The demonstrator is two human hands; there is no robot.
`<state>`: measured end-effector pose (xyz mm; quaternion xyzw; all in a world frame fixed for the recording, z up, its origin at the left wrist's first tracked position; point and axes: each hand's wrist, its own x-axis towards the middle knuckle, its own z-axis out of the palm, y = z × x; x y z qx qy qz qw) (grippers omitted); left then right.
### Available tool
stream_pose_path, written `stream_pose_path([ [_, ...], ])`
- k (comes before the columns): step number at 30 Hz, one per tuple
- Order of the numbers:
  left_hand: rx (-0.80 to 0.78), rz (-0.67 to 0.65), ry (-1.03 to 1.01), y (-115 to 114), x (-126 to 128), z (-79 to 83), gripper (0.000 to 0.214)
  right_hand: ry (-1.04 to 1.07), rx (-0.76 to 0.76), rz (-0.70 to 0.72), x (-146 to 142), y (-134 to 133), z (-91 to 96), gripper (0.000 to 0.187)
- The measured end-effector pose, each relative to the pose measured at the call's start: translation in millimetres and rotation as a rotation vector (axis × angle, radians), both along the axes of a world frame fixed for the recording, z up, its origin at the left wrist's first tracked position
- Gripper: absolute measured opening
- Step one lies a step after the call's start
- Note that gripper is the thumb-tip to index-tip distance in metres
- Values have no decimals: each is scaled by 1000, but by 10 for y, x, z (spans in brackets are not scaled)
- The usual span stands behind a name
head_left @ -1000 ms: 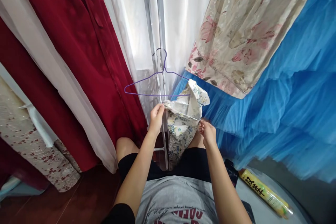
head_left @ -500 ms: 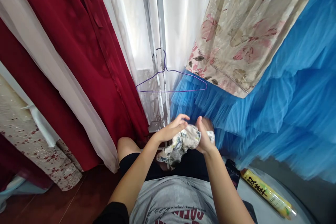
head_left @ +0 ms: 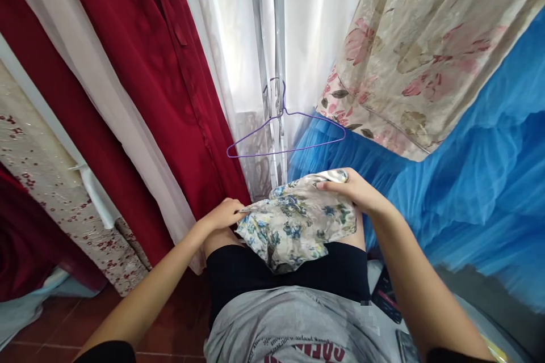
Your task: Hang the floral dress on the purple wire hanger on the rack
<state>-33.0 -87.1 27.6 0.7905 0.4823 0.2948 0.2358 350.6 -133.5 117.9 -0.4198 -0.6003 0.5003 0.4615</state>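
A cream cloth with a blue and green floral print (head_left: 298,221) is spread across my lap, its lower edge draped over my black shorts. My left hand (head_left: 226,212) pinches its left corner between thumb and fingers. At the upper right edge, my right hand (head_left: 351,187) grips the cloth, thumb on top and fingers underneath. The cloth sags in loose folds between both hands, and I cannot tell what kind of garment or piece it is. Just beyond it, a purple wire hanger (head_left: 285,153) hangs with nothing on it.
Metal poles (head_left: 276,28) stand before a white curtain. Red fabric (head_left: 170,96) hangs at the left; a floral fabric (head_left: 409,68) and blue tulle (head_left: 460,181) hang at the right. A phone (head_left: 386,296) lies on a grey surface by my right side.
My hands have moved apart, left hand leftward and right hand slightly up and right. The cloth, bunched before, is now stretched open between them. The view has shifted slightly.
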Motion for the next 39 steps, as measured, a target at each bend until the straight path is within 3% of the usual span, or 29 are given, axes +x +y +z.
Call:
stream_pose_path([
  [3,101,-80,329,223,-282,236,20,-224,181,-23,-46,321,106,26],
  [7,271,99,356,591,-468,679,29,-382,385,-198,-131,870,101,31],
  [10,349,166,375,782,-435,1050,34,-517,442,-286,-188,1214,15,28],
  [15,566,29,358,834,-119,1443,36,-751,482,-346,-323,1355,-176,33],
  [17,611,33,320,822,57,1498,33,-776,482,-344,-404,1303,-219,35],
  [21,645,181,273,804,434,1533,35,-774,484,-304,-514,1192,-222,33],
  [25,684,301,198,750,711,1552,34,-640,556,-337,-367,1130,-209,28],
  [29,691,478,168,688,805,1559,26,-482,629,-580,-15,1136,-182,83],
  [31,688,509,173,673,815,1562,24,-501,611,-623,140,1194,-104,94],
  [33,691,502,170,673,808,1569,24,-572,582,-591,258,1271,32,87],
  [37,694,449,111,748,657,1583,18,-790,457,-372,464,1299,402,31],
  [39,678,406,33,837,496,1565,17,-825,367,-235,577,1204,570,30],
])
